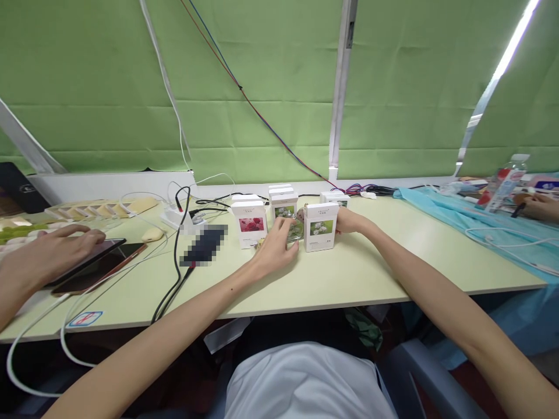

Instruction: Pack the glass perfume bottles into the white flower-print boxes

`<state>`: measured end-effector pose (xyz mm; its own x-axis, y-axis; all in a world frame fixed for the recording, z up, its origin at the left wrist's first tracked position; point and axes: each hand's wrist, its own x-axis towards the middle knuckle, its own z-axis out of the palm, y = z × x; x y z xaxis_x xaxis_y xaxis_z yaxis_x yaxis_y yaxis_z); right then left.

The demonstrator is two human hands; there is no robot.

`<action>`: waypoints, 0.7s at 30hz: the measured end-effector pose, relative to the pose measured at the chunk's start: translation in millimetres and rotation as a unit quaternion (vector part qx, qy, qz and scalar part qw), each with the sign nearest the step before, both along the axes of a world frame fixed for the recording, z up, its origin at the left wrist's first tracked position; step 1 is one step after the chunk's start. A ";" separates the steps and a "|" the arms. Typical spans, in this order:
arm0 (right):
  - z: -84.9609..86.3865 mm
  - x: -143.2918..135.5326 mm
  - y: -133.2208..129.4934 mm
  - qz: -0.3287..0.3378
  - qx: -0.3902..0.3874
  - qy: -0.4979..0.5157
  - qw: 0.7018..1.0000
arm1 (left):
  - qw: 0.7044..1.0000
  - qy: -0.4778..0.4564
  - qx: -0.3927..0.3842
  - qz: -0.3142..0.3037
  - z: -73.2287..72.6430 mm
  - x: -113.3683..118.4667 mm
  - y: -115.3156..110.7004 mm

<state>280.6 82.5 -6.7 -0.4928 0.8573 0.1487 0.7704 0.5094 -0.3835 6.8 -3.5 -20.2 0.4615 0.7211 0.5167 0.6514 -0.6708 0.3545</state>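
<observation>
Near the middle of the table, my left hand [276, 244] has its fingers curled against a small clear container [296, 229] with greenish contents. My right hand [349, 220] reaches behind a white box [320, 228] with a picture of white flowers and holds it upright; most of its fingers are hidden by the box. Left of my left hand stands a white box with pink-red flowers [252, 224]. Behind the clear container are more white boxes with a white-flower picture [283, 201]. Further white boxes [335, 196] stand behind my right hand.
A co-worker's hand [65, 250] rests over a dark phone [100, 269] at the left. Black cables [177, 273] and a white power strip [183, 218] lie nearby. At the right are a blue sheet [463, 224], a plastic bottle [506, 181] and another person's hand [539, 206].
</observation>
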 end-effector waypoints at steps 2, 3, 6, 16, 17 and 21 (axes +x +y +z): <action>-0.3 0.1 0.8 0.002 0.006 0.000 1.000 | 1.000 0.001 -0.001 -0.001 0.0 0.2 -0.1; 0.5 0.0 0.5 0.001 0.007 -0.001 1.000 | 1.000 0.001 -0.003 -0.002 0.2 0.3 -0.4; 6.4 -1.4 -3.4 -0.015 0.019 -0.010 1.000 | 1.000 0.002 -0.009 -0.003 1.1 0.6 -1.5; 27.7 -2.5 -24.3 -0.147 -0.019 -0.082 0.985 | 1.000 0.008 -0.011 0.002 1.6 1.5 -2.1; 28.2 -2.2 -24.9 -0.150 -0.028 -0.088 0.984 | 1.000 0.007 -0.012 0.001 1.5 1.4 -2.2; 27.6 -2.5 -25.1 -0.152 -0.064 -0.110 0.980 | 1.000 0.004 -0.012 -0.003 1.1 0.7 -2.5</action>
